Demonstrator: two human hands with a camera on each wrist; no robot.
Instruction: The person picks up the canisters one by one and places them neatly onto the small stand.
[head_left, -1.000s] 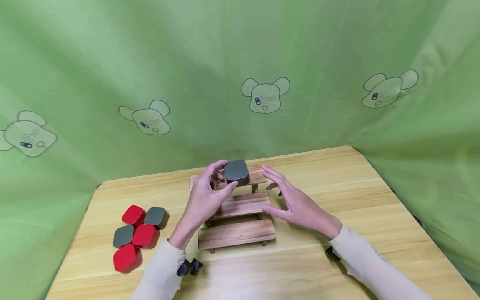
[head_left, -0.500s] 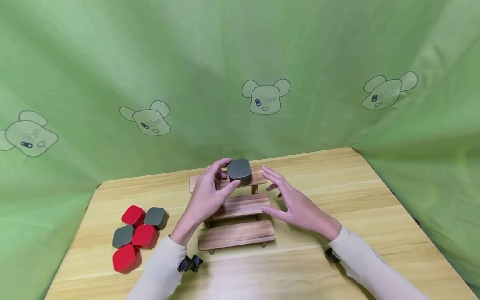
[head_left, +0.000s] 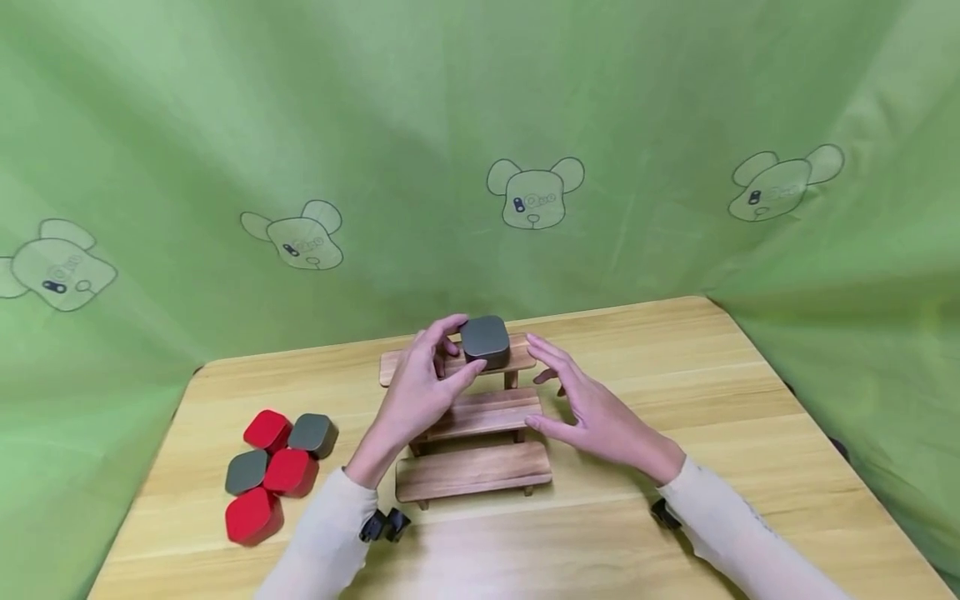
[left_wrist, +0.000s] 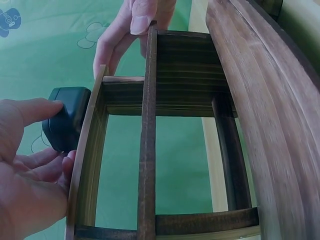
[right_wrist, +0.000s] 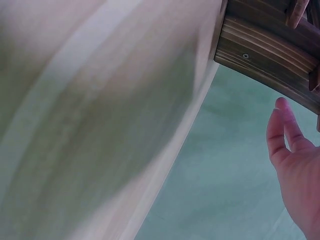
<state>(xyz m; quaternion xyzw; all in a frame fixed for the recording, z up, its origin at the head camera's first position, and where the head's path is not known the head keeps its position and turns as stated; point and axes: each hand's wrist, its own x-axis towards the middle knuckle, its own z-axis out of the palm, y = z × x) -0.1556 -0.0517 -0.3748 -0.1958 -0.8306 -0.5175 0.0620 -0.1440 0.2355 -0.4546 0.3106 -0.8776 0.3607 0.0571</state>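
My left hand (head_left: 422, 385) pinches a dark grey rounded block (head_left: 485, 340) between thumb and fingers, over the top step of a three-tier wooden display stand (head_left: 474, 472). In the left wrist view the same block (left_wrist: 71, 117) sits right at the edge of the stand's top board; whether it bears on the board I cannot tell. My right hand (head_left: 596, 410) holds nothing, its fingers loosely bent. Its fingertips are by the right end of the top step, and its thumb is at the right end of the middle step.
On the table (head_left: 712, 400), left of the stand, lies a cluster of red blocks (head_left: 292, 472) and grey blocks (head_left: 312, 434). A green curtain (head_left: 405, 150) printed with bear heads hangs right behind the table's back edge.
My left hand has shifted the grey block a little to the right along the top step. The right hand stays nearly still.
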